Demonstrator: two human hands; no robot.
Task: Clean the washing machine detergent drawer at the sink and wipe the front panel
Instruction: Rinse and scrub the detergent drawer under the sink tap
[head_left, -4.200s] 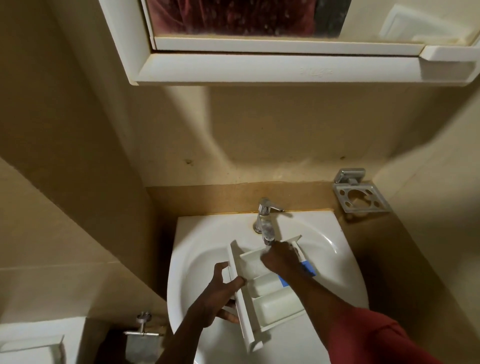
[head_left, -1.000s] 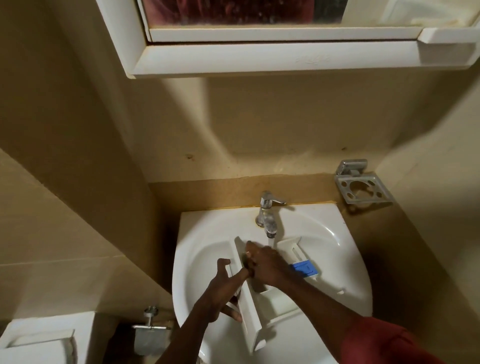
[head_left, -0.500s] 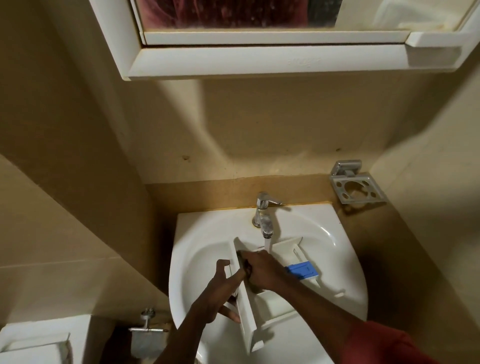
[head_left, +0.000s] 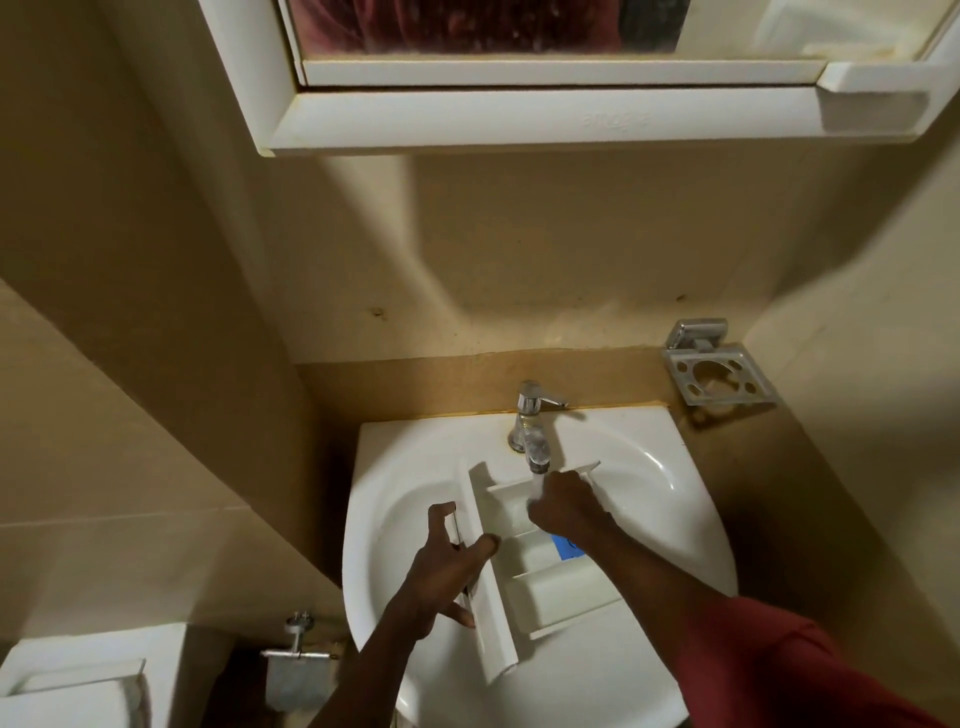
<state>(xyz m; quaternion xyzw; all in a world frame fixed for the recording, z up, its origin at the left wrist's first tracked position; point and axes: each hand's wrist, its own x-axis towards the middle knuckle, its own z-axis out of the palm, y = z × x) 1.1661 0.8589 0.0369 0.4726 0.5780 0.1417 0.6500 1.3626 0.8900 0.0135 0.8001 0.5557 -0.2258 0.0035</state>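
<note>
The white detergent drawer (head_left: 550, 587) lies tilted inside the white sink (head_left: 415, 467), its front panel toward the left. My left hand (head_left: 447, 566) grips that front panel, thumb over its top edge. My right hand (head_left: 563, 506) is inside the drawer's far compartment, fingers curled down, right under the water running from the chrome tap (head_left: 535, 441). Whether the right hand holds anything is hidden. A blue insert (head_left: 563, 548) shows partly beside my right wrist.
A white mirror cabinet (head_left: 545, 114) hangs overhead. A metal toothbrush holder (head_left: 719, 374) sticks out from the wall at the right. At lower left are a toilet cistern (head_left: 78, 680) and a metal paper holder (head_left: 296, 654). Walls close in on both sides.
My right hand has moved from the drawer's left side to the far compartment under the stream, now covering most of the blue insert. My left hand keeps its grip on the front panel.
</note>
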